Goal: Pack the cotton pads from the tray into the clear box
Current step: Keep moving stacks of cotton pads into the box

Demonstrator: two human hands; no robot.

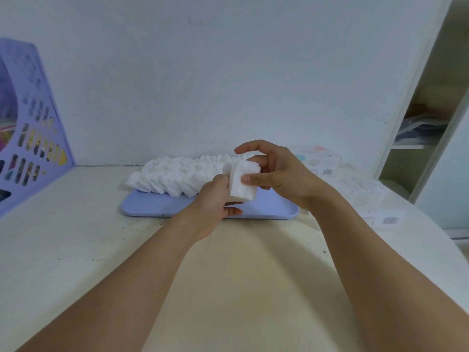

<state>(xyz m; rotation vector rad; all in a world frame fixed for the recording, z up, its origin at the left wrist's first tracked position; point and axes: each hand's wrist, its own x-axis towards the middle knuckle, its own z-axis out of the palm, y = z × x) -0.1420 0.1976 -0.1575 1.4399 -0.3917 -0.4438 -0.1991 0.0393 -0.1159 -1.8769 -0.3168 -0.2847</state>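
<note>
A pale blue tray lies on the table near the wall, with several rows of white cotton pads leaning across its back half. Above the tray's right part, both hands hold a stack of cotton pads. My left hand grips the stack from the left and below. My right hand pinches it from the right, thumb on its front face, index finger raised. A clear box with a barcode label sits to the right of the tray, filled with white pads.
A purple perforated file rack stands at the far left on the table. A printed box with a barcode rests against the wall behind my right hand. An open shelf unit rises at the right. The table's rounded edge curves at the right.
</note>
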